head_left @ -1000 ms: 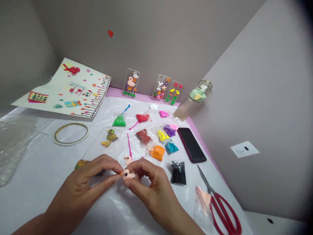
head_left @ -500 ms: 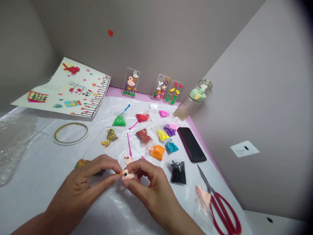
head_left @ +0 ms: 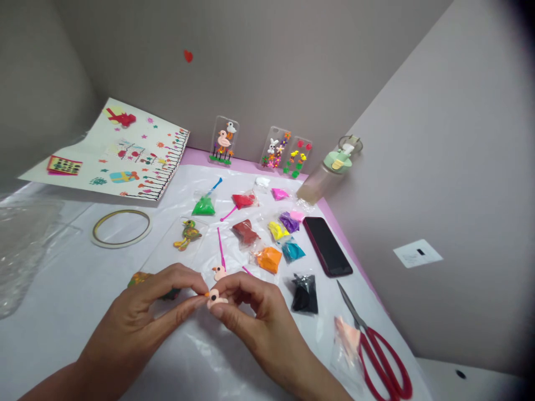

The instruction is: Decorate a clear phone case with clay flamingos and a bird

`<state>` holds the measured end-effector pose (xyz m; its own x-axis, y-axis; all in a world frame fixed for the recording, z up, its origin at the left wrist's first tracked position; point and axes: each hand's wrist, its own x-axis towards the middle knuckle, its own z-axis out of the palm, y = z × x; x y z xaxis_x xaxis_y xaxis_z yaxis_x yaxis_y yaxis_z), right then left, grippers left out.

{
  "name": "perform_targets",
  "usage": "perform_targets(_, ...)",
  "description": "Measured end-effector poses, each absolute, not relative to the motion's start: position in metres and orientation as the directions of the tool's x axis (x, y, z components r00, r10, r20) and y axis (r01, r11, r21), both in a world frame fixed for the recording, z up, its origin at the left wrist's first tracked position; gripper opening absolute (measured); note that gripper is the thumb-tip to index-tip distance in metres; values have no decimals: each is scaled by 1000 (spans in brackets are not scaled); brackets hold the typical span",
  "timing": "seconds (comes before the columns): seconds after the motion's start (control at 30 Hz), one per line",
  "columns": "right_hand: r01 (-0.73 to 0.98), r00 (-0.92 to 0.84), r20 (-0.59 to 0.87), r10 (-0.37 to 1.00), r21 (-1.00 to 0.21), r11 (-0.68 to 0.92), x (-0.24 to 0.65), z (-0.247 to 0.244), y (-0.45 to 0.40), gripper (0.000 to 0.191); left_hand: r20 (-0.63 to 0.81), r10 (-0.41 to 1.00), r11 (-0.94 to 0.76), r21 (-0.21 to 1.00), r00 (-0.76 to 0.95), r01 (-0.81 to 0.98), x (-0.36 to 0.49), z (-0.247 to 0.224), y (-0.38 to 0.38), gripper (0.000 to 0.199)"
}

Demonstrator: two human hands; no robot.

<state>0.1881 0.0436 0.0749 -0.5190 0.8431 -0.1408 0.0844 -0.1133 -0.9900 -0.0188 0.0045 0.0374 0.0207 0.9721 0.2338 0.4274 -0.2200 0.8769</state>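
Between thumb and fingers, my right hand (head_left: pixel 254 317) holds a small pale pink clay bird (head_left: pixel 214 297) with a black eye. My left hand (head_left: pixel 154 312) pinches the bird's orange beak (head_left: pixel 207 295) from the left. Just beyond my fingertips lies a second pink clay bird head (head_left: pixel 219 272), partly hidden by my right hand. A clear phone case (head_left: pixel 163 245) bears a green and brown clay duck (head_left: pixel 188 235) behind my left hand. Mottled green-orange clay (head_left: pixel 140 278) is partly covered by my left fingers.
Several bagged clays, including black (head_left: pixel 305 295), orange (head_left: pixel 268 259) and brown (head_left: pixel 246 232), lie mid-table. To the right are a phone (head_left: pixel 327 247) and red-handled scissors (head_left: pixel 382 356). A tape roll (head_left: pixel 95 236) lies left. Decorated cases (head_left: pixel 224 140) and a bottle (head_left: pixel 320 181) stand behind.
The pink bird has tipped slightly in my right fingers, and its rear end shows less. My left hand stays almost still at the beak.
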Motion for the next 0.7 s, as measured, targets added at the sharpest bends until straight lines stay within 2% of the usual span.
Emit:
perform_targets(0.27, -24, -535, -218, 816, -962, -273, 189, 68, 47, 23, 167, 985, -131, 887, -44, 443, -20, 36, 1, 18)
perform_targets(0.7, -3, -541, -228, 809, -962, -273, 188, 72, 47, 25, 288, 955, -290, 839, 75, 460, -25, 35, 4, 7)
